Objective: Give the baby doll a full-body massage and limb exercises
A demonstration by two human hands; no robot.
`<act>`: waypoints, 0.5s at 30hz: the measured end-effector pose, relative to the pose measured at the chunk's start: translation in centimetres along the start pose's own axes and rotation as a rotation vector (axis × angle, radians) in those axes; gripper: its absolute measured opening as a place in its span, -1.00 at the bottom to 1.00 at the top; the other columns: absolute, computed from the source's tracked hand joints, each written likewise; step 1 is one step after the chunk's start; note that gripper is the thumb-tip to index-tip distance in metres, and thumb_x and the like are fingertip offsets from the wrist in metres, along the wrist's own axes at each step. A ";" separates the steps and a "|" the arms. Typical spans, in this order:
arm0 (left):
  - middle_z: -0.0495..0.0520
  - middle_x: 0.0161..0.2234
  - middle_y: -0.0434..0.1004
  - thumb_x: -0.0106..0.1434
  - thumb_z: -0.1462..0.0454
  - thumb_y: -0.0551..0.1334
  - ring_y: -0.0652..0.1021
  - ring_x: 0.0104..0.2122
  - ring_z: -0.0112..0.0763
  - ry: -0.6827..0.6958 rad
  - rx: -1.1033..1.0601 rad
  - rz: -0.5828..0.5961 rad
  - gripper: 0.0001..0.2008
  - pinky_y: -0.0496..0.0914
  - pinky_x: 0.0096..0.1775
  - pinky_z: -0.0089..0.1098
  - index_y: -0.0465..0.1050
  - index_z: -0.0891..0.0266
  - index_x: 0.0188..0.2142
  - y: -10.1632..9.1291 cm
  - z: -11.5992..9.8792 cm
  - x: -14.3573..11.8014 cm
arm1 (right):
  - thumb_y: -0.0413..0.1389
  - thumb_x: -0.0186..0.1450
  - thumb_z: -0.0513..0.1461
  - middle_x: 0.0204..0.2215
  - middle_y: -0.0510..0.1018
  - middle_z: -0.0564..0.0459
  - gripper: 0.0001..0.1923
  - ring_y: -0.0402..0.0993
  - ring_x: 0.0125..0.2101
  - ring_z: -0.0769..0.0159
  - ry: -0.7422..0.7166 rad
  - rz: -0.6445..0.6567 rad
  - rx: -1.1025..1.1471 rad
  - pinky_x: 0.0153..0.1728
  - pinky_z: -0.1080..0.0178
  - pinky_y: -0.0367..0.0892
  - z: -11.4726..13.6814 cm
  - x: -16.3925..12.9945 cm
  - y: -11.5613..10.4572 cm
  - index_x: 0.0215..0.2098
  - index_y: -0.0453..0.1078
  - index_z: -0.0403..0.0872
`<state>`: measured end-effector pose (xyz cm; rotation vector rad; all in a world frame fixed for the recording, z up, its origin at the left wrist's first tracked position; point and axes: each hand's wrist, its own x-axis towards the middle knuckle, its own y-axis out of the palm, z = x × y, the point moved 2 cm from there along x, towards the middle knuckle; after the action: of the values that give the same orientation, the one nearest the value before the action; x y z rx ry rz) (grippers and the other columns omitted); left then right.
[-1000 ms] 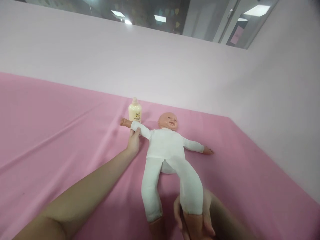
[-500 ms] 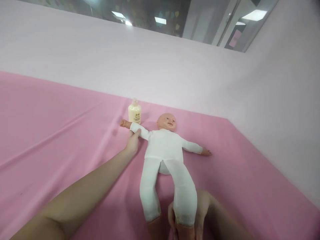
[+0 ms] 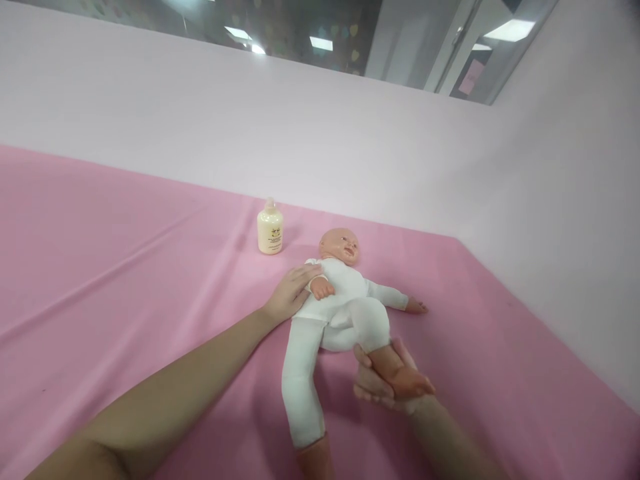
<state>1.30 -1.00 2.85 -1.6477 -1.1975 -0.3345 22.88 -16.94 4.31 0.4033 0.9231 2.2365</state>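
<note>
Near edge: the baby doll's (image 3: pixel 335 300) straight leg in white leggings runs toward the viewer; its bare foot is cut off by the lower frame border.
Right hand (image 3: pixel 383 380): fingers curled around the doll's bare lower leg and foot, holding that leg bent, knee raised over the belly; the palm is hidden under the foot.
Left hand (image 3: pixel 290 293): fingers extended and close together, laid flat on the doll's near arm, which is folded across the chest; the thumb is hard to make out.
Doll: one, on its back on the pink sheet (image 3: pixel 125 280), head away from the viewer, far arm stretched out to the side on the sheet.
Lotion bottle (image 3: pixel 270 229): one, cream-coloured, upright, just beyond the left hand and beside the doll's head, apart from both; label print too small to read.
Far: pale pink wall (image 3: pixel 300 133) behind the sheet; a glass strip (image 3: pixel 350 33) above it reflects ceiling lights.
Count: two hands, one doll, one bottle.
</note>
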 end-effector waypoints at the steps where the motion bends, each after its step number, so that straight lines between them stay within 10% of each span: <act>1: 0.14 0.21 0.35 0.35 0.37 0.02 0.32 0.23 -0.23 0.035 0.045 0.028 -0.53 0.18 0.24 -0.06 0.24 0.10 0.23 0.0 -0.1 0.0 | -0.08 0.26 0.27 -0.74 0.20 0.27 -0.41 -0.03 -0.71 0.48 -0.023 -0.036 0.045 -0.47 0.31 0.14 0.0 0.2 -0.1 -0.32 0.29 -0.08; 9: 0.09 0.19 0.37 0.32 0.40 0.03 0.32 0.20 -0.19 0.028 0.066 0.109 -0.53 0.17 0.21 -0.03 0.35 0.03 0.17 -0.4 -1.7 0.2 | 0.10 0.26 0.09 -0.61 0.30 0.15 -0.51 0.09 -0.61 0.47 -0.021 -0.337 0.093 -0.53 0.36 0.07 0.3 1.3 -0.2 -0.22 0.42 -0.20; 15: 0.14 0.09 0.46 0.21 0.29 0.25 0.39 0.14 -0.08 -0.277 -0.321 -0.136 -0.62 0.14 0.24 -0.02 0.44 0.09 0.05 -0.4 -0.5 0.2 | 0.08 0.22 0.17 -0.65 0.32 0.17 -0.46 0.10 -0.69 0.48 -0.003 -0.152 0.019 -0.60 0.35 0.10 -0.2 0.4 0.0 -0.22 0.38 -0.14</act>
<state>1.20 -1.29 3.48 -1.9387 -1.5303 -0.4096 22.48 -16.75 4.18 0.3339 0.9428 2.0903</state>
